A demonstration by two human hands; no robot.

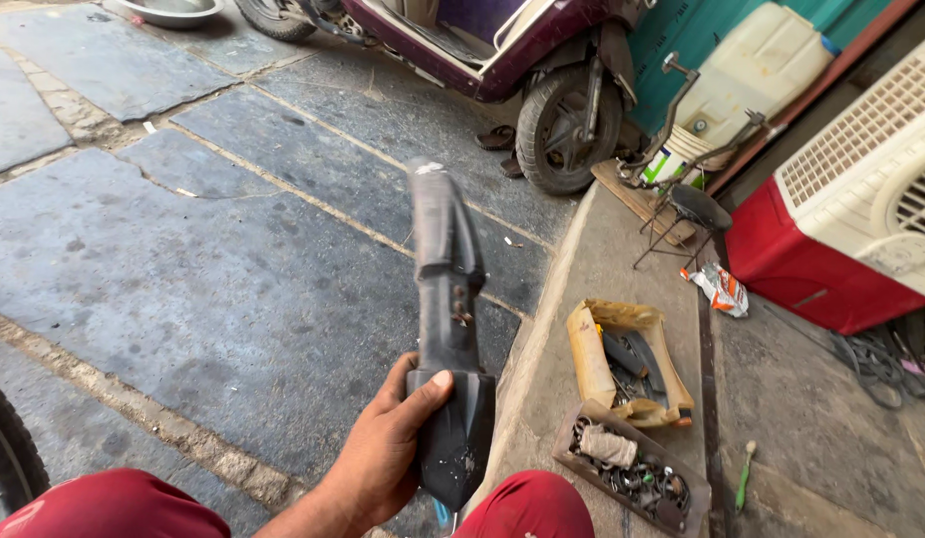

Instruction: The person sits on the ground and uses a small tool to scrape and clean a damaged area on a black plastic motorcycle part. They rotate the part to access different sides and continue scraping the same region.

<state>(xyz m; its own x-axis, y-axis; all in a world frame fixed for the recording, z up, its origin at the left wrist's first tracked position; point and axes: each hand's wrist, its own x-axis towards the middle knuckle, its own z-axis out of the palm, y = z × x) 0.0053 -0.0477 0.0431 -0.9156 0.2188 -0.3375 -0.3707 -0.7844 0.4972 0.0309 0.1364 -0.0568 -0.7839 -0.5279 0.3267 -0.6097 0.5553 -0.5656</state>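
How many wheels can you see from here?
3. One rear scooter wheel stands at the kerb, upper middle. A second scooter wheel is cut off by the top edge. A tyre edge shows at bottom left. Others may be hidden out of frame.

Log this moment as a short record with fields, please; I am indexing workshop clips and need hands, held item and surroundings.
setting: stone-paved ground beside a raised concrete ledge
left hand: gripping a long black plastic panel, held upright over the paving
right hand: not in view
near the hand: wooden tray of small metal parts; torn yellowish container with tools
further off: purple scooter; red and white air cooler; small metal stool
person: seated, red trousers
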